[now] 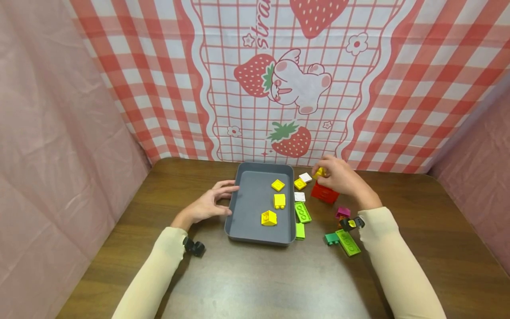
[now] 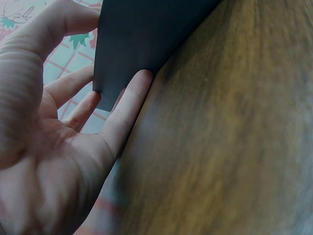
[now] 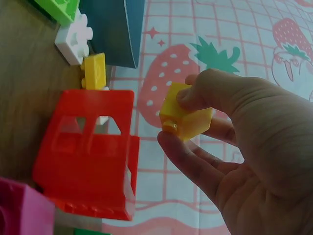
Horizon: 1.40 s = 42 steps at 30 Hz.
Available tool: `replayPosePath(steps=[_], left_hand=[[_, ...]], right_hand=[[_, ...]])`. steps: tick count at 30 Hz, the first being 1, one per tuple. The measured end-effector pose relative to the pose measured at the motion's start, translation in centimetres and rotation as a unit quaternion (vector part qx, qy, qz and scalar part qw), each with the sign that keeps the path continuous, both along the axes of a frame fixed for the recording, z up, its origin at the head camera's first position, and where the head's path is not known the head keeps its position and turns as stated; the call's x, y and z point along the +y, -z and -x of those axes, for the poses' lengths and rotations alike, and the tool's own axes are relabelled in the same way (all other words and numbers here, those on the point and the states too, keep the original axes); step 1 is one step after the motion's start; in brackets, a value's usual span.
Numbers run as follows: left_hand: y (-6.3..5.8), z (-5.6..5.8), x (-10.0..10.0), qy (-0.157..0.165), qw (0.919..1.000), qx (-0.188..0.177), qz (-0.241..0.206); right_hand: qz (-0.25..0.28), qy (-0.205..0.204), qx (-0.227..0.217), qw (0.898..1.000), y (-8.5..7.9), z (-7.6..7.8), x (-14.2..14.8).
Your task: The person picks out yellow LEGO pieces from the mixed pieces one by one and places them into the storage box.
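My right hand pinches a yellow toy brick between thumb and fingers, above a red toy piece with window openings. The brick shows one stud and a sloped side in the right wrist view. On the left, my hand rests its extended fingers against the outer wall of a dark grey tray. Inside the tray lie a small yellow brick, a second yellow brick and a sloped yellow brick.
Right of the tray are white bricks, a yellow brick and light green bricks. Nearer my right wrist lie a magenta brick, a dark green brick and a long light green brick. A strawberry-print cloth hangs behind the table.
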<state>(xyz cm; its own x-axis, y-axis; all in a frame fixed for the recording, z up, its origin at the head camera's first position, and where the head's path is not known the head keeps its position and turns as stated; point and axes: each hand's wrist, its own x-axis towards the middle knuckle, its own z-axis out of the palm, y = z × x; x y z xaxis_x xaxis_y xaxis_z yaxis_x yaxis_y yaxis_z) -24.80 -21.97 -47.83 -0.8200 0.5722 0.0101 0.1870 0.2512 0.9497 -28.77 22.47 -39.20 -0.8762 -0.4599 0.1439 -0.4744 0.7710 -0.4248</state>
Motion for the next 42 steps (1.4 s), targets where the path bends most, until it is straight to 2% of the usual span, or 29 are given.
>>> replayPosePath(steps=[5,12,20,31,42], left_hand=[[0.0,0.0,0.0,0.002,1.0,-0.004,-0.004],[-0.1,0.0,0.0,0.001,1.0,-0.003,0.0],[0.0,0.1,0.0,-0.003,1.0,0.002,0.008],[0.0,0.1,0.0,-0.003,0.9999,-0.001,0.01],[-0.1,0.1,0.0,-0.002,0.9999,-0.005,0.008]], right_hand=[[-0.01,-0.01,-0.011,1.0,0.3,0.1,-1.1],[-0.022,-0.022,0.006,0.999,0.6,0.4,-2.1],[-0.031,-0.013,-0.017,0.999,0.8,0.3,-3.5],[-0.041,-0.036,-0.001,0.999,1.1,0.5,-5.0],[-0.035,-0.061,-0.015,0.997,1.5,0.4,-6.7]])
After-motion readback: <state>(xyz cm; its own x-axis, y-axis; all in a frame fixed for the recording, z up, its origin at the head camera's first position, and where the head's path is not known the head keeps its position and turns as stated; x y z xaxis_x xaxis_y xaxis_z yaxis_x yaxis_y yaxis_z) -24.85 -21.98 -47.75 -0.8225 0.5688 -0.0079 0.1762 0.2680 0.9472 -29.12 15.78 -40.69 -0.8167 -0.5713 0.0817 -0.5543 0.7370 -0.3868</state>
